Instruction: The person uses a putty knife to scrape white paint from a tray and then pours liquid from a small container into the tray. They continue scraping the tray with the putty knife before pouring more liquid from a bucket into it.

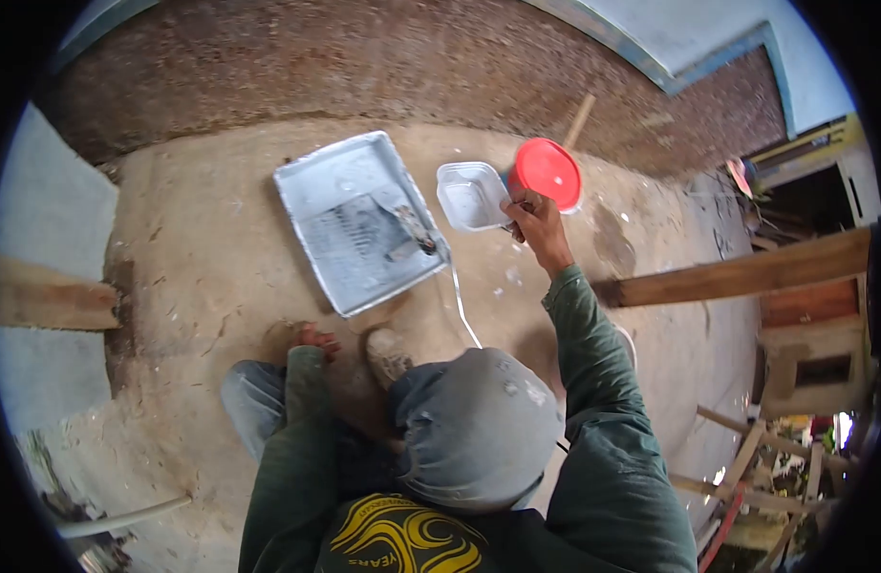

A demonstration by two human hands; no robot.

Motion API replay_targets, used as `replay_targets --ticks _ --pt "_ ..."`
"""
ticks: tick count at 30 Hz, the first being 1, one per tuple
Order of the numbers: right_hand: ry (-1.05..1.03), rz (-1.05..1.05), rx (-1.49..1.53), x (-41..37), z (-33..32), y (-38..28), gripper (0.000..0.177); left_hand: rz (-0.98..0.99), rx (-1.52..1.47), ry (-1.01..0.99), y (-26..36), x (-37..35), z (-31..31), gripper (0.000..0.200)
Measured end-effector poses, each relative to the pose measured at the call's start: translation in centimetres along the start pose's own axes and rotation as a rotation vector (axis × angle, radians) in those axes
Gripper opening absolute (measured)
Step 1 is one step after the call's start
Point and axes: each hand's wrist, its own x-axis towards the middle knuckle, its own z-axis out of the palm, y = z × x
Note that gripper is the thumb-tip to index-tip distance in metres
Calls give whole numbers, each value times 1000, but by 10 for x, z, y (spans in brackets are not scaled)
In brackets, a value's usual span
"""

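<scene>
My right hand (536, 227) is closed on the near right edge of a clear plastic tub (471, 196), thumb and fingers pinching its rim. Just behind that hand stands a container with a red lid (547, 174). To the left lies a paint tray (311, 263) smeared with whitish-grey paint. A paint-stained tool with a dark end (414, 229) rests in it; its exact kind is hard to make out. From the tray's right corner a thin white rod (461, 304) runs toward my knee. My left hand (314, 339) hangs beside my left leg, holding nothing visible, its fingers loosely apart.
A rough brown wall base (364, 67) runs along the far side. A wooden stick (580, 121) leans behind the red lid. At the right a wooden beam (737, 272) crosses the view; at the left a wooden piece (58, 294) meets a pale wall. The floor (192, 229) is stained.
</scene>
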Motion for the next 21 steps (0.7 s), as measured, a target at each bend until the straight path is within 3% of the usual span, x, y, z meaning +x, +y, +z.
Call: replay_targets --ticks 3,6,8,12,14,16,18,20,21 --pt "160 130 -48 -86 -63 15 21 -36 22 -65 7 -7 0 66" --pt "403 246 -108 -174 -118 24 23 -46 25 -9 16 -17 5 64" --pt "530 248 -186 -227 -165 72 24 -16 22 -66 7 10 -9 60" --pt "736 246 -728 -312 -230 162 17 10 16 -57 4 21 -12 60" --pt "759 424 -684 -326 -220 145 16 -60 27 -58 1 37 -15 67" --pt "747 426 -750 -334 -226 176 13 -210 -35 -143 4 49 -18 76" --pt "707 349 -869 -338 -236 226 13 -189 -54 -83 8 31 -4 83" --pt "610 388 -981 -332 -226 218 25 -66 3 -45 4 25 1 84" --pt "537 465 -1014 -330 -229 227 26 -105 -10 -55 10 16 4 83"
